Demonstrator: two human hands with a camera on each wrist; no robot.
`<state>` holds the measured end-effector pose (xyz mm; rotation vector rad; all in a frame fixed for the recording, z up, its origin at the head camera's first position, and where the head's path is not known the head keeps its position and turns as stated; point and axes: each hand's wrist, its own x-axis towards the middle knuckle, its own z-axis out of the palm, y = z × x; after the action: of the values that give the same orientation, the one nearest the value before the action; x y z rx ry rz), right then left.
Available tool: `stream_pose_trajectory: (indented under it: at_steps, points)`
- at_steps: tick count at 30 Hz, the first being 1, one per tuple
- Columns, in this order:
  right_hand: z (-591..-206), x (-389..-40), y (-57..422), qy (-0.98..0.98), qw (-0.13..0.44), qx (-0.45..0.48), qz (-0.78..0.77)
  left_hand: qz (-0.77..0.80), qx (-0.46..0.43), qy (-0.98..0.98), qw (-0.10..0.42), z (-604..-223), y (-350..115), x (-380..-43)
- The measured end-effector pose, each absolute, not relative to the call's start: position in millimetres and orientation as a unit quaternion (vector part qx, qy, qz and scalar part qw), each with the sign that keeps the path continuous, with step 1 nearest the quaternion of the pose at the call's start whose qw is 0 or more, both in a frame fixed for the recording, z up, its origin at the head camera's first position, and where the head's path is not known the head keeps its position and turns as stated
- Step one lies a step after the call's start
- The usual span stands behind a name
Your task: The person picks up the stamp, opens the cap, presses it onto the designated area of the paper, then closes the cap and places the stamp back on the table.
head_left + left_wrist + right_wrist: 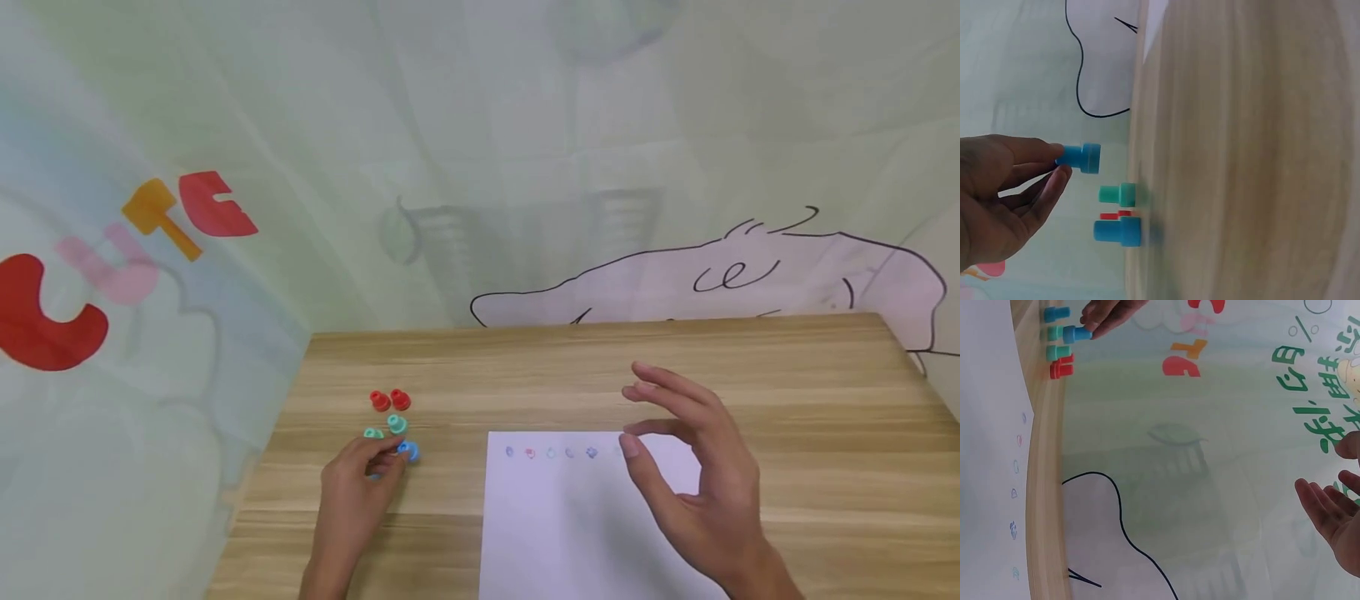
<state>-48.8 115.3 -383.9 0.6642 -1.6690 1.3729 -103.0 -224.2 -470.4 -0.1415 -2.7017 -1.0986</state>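
My left hand (354, 492) pinches a small blue stamp (1088, 159) between thumb and fingertips, lifted off the table in the left wrist view. Close by stand two teal-green stamps (397, 424) and two red stamps (380, 401). A second blue stamp (1116, 231) stands on the table, mostly hidden behind the left hand in the head view. Over the right part of a white sheet of paper (555, 533) hovers my right hand (716, 496), fingers loosely curved, thumb apart, holding nothing. Small coloured prints (530, 453) run in a row along the paper's far edge, partly covered by that hand.
The wood-grain table (840, 433) extends to a light printed curtain (510, 167) behind its far edge. More of the curtain, bearing large coloured letters (161, 218), hangs along the left side.
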Motion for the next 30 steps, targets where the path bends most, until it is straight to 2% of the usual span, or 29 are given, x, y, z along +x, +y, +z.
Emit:
stream_pose_trajectory:
  at_steps: [4, 10, 17, 30]
  points:
    - [-384, -49, 115, -0.673, 0.426, 0.259, 0.546, -0.358, -0.026, -0.929, 0.086, -479, -227, -107]
    - [-386, -50, 117, -0.68, 0.427, 0.246, 0.544, -0.349, -0.015, -0.933, 0.086, -486, -228, -110]
    - [-387, -51, 121, -0.668, 0.443, 0.217, 0.557, -0.353, -0.001, -0.934, 0.052, -485, -229, -110]
    - [-387, -52, 125, -0.669, 0.449, 0.202, 0.557, -0.343, 0.005, -0.939, 0.031, -489, -229, -111]
